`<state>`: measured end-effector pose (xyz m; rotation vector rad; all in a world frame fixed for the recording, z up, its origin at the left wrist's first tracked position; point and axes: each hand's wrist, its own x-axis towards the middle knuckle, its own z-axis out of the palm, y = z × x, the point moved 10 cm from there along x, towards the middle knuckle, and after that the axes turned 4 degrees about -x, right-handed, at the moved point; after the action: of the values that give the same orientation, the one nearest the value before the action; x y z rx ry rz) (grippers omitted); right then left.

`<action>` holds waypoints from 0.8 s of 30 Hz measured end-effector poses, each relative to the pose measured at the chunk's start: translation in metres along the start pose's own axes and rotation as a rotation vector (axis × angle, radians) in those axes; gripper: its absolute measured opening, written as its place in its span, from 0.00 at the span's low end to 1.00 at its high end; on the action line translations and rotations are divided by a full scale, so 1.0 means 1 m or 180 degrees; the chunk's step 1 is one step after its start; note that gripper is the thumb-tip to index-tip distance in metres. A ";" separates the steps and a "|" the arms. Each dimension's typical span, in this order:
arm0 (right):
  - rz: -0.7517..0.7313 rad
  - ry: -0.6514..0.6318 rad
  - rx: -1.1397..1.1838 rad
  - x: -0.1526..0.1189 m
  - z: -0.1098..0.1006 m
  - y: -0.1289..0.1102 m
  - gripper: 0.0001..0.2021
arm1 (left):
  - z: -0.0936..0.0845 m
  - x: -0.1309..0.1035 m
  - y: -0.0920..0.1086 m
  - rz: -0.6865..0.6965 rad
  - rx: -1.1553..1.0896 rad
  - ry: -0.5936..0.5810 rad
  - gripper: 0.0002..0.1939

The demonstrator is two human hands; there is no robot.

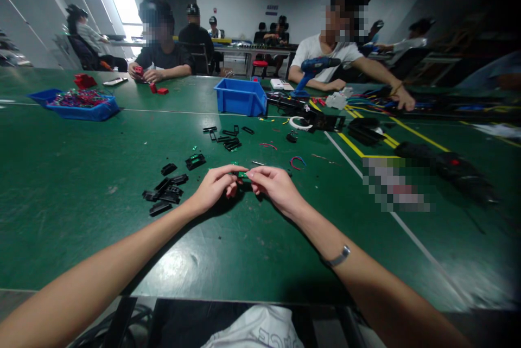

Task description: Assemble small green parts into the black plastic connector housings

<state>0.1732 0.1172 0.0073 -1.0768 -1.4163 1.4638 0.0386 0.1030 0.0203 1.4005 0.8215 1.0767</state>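
Room: a dim workshop with a bright window at far left; other people sit beyond, a dark-shirted person (pixel 163 60) at far left and a white-shirted person (pixel 325 52) at far right.
Bench: a broad green tabletop (pixel 101 174), flat and slightly glossy, with glare near me; I would expect small parts to skid on it.
Far side: a blue bin (pixel 234 99) around the middle; a blue tray (pixel 85 114) at left, heaped with thin coloured wires; a blue drill (pixel 313 68) standing right of the bin.
Hands: my left hand (pixel 217 182) and right hand (pixel 272 185) meet over the middle of the bench; the fingertips of both are drawn close together on one small part.
Left of the hands: a loose pile of black housings (pixel 165 193); farther off, slim black frames (pixel 228 139).
Right of the hands: a curl of red-and-blue wire (pixel 298 163).
Green board: the small green board (pixel 243 175) sits between the fingertips, apparently above the bench; its far face is hidden from me.
Handling: I judge it very light, stiff and thin, easily dropped; any components or solder joints would be fragile.
Grip: I would pinch it by opposite edges, gently, without bending or pressing its face.
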 end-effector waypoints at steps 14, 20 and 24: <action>0.0007 -0.0015 -0.0093 -0.003 0.004 -0.005 0.17 | -0.002 0.002 -0.003 0.0035 0.0141 0.0121 0.18; -0.0008 -0.0030 -0.0065 -0.003 0.004 -0.004 0.16 | -0.002 0.001 -0.001 0.0031 0.0178 0.0119 0.19; 0.0004 -0.0047 -0.0020 -0.003 0.004 -0.003 0.16 | -0.001 0.000 -0.001 0.0029 0.0177 0.0124 0.19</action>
<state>0.1704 0.1131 0.0104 -1.0732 -1.4316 1.4719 0.0376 0.1040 0.0195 1.4348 0.8797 1.0985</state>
